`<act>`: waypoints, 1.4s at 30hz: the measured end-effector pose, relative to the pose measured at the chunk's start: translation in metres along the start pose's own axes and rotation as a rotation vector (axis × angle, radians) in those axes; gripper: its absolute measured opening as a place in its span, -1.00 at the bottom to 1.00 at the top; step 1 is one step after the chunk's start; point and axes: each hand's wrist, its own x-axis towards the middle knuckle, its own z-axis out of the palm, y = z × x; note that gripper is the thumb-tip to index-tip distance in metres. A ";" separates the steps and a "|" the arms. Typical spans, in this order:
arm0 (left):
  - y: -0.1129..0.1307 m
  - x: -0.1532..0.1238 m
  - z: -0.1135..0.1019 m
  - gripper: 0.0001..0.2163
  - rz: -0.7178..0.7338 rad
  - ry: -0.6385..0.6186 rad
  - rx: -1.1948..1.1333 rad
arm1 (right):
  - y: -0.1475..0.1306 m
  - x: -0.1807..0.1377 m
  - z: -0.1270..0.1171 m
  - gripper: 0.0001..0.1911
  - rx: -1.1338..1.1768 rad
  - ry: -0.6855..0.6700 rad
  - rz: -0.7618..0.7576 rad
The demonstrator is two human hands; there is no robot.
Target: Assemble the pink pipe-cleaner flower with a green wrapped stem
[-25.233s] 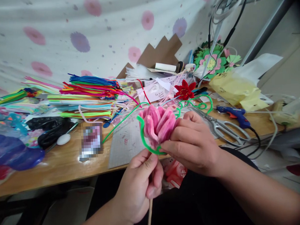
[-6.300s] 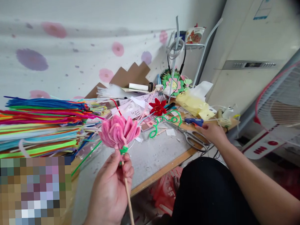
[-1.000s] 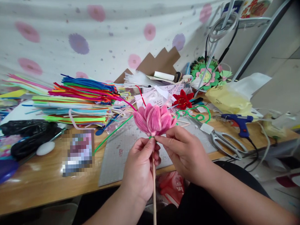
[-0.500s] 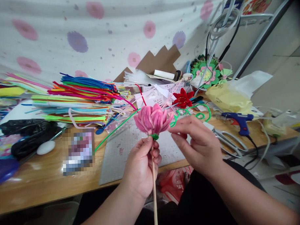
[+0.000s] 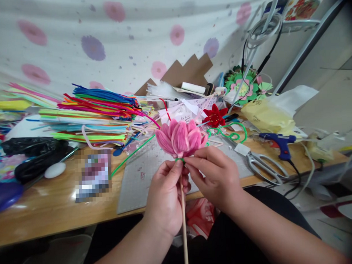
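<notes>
A pink pipe-cleaner flower (image 5: 180,139) with layered, pointed petals stands upright on a thin wooden stick (image 5: 184,228). My left hand (image 5: 166,194) is closed around the stick just under the bloom, thumb on the near side. Green pipe cleaner (image 5: 179,160) wraps the base of the petals. Thumb and fingertips of my right hand (image 5: 216,175) pinch at that green wrap, from the right; the exact grip is partly hidden by the fingers.
Piled bundles of coloured pipe cleaners (image 5: 100,105) lie at the left. Behind the flower are a grey cutting mat (image 5: 134,187) and a red flower (image 5: 215,116). To the right lie scissors (image 5: 266,167) and a blue glue gun (image 5: 282,143) with its cord.
My right hand has moved left and slightly down, from beside the petals to the green wrap. The flower has turned a little in my left hand, which keeps its hold on the stick.
</notes>
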 end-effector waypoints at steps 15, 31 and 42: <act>-0.005 0.007 -0.007 -0.76 0.004 -0.011 0.107 | 0.003 0.022 -0.017 -0.86 -0.344 -0.135 -0.241; 0.016 0.017 -0.013 -0.73 -0.120 0.030 0.000 | 0.058 -0.001 -0.067 -0.91 0.917 0.217 0.583; 0.023 0.020 -0.008 -0.85 -0.132 0.088 0.003 | 0.069 -0.020 -0.053 -0.80 0.895 0.096 0.764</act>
